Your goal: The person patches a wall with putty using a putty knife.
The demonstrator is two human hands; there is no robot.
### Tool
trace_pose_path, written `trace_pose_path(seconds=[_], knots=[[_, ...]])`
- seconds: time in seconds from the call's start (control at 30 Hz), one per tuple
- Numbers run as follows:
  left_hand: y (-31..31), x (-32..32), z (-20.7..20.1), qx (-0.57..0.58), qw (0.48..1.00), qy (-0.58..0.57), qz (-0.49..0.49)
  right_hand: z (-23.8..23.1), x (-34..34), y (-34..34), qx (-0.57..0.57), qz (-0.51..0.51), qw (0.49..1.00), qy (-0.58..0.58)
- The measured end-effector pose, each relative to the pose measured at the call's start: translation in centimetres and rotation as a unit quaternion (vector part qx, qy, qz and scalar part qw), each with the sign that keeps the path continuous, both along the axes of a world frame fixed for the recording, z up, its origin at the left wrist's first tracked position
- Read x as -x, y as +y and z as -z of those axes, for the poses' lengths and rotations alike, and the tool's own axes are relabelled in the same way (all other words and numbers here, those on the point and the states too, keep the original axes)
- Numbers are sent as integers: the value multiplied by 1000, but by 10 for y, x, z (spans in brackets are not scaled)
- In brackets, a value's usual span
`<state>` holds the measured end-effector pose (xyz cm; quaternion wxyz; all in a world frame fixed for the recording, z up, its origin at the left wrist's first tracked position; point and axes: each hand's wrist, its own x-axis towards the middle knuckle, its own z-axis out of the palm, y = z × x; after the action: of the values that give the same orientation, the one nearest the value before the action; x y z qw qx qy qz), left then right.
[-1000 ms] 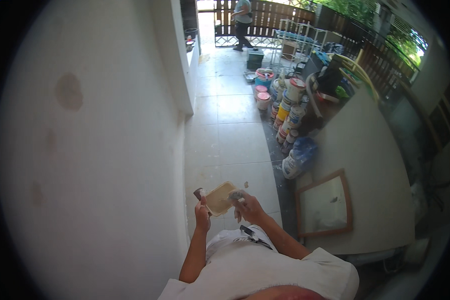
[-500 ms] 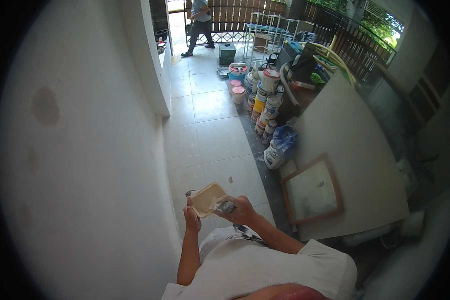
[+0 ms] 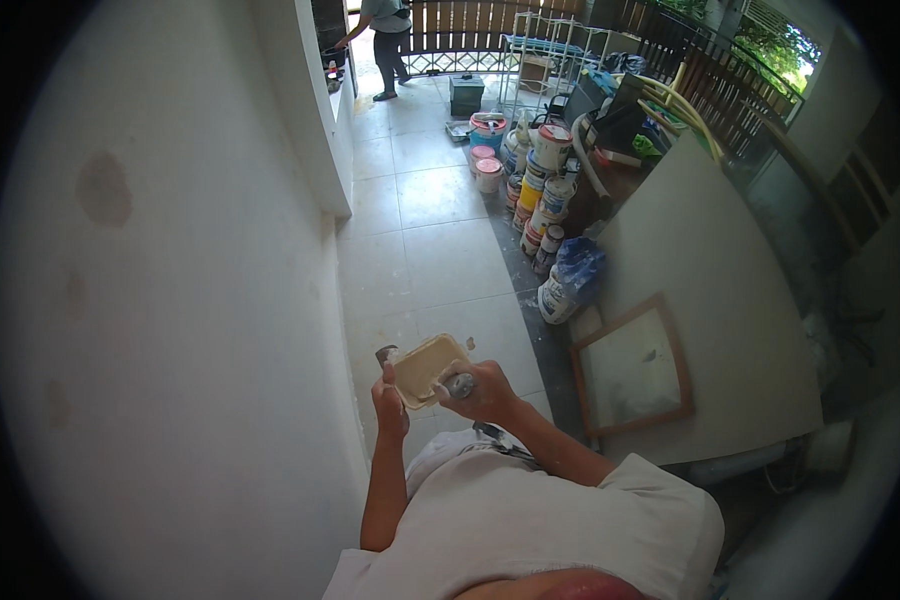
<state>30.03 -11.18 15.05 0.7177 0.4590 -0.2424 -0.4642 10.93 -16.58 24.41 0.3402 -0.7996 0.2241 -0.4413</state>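
Note:
A shallow rectangular tray (image 3: 425, 362), cream inside, rests in my left hand (image 3: 391, 406), whose fingers are wrapped round its left side. Just above that hand, a dark-ended object (image 3: 386, 354) sticks out at the tray's far left corner; its kind is unclear. My right hand (image 3: 486, 396) is closed round the grey handle of a tool, likely a putty knife (image 3: 459, 385). Its front end reaches the tray's right side, and whitish smears show on the fingers there. The blade itself is hidden.
On my left runs a white wall (image 3: 200, 330) with brownish patches (image 3: 103, 188). Paint buckets (image 3: 550, 150) stand stacked ahead to the right, near a wood-framed panel (image 3: 632, 372) leaning on a large board (image 3: 730, 330). A person (image 3: 385, 40) stands by the far gate (image 3: 470, 40).
Both hands and the tray appear slightly higher in the picture, and the whole view has shifted a little. The person at the back has gone from walking to standing with an arm toward the left.

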Motion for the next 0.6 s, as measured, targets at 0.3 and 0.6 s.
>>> trace_pose_path(seconds=[0.3,0.6], knots=[[23,3,-21,6,998,-1,-63,-12,-11,21,0,-19,999,-36],[19,-3,-22,12,998,1,-55,-19,-21,17,0,-48,999,-10]])
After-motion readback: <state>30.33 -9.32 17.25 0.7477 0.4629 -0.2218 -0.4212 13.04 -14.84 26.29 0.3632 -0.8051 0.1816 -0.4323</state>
